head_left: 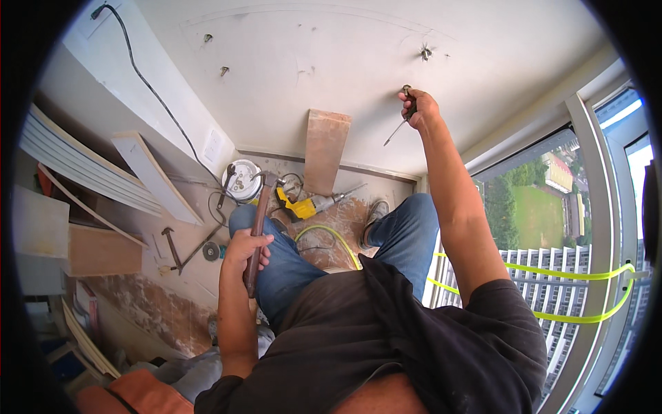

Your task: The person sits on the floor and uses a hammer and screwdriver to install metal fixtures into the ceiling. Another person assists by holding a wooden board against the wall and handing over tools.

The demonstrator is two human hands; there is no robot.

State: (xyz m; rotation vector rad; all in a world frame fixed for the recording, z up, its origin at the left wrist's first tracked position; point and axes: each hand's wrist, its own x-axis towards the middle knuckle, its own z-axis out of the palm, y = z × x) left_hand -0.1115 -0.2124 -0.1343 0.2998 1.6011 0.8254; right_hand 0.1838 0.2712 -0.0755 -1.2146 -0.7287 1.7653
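My left hand (247, 250) is wrapped round the brown handle of a hammer (258, 219), held upright over my left thigh with its metal head uppermost. My right arm reaches out to the white wall (358, 76). Closed fingers of my right hand (425, 110) grip a screwdriver (394, 133), its thin shaft slanting down to the left and its dark handle partly hidden in the palm. At those fingertips is a small metal anchor bolt (407, 89); whether they pinch it is unclear. Another anchor bolt (425, 52) sticks out of the wall higher up.
A yellow rotary hammer drill (300, 208) lies on the dusty floor near a wooden board (327, 148) leaning on the wall. A white bucket (241, 181), a second hammer (172, 247) and a black cable (155, 90) are leftward. Lime-yellow strap (572, 319) crosses the window at right.
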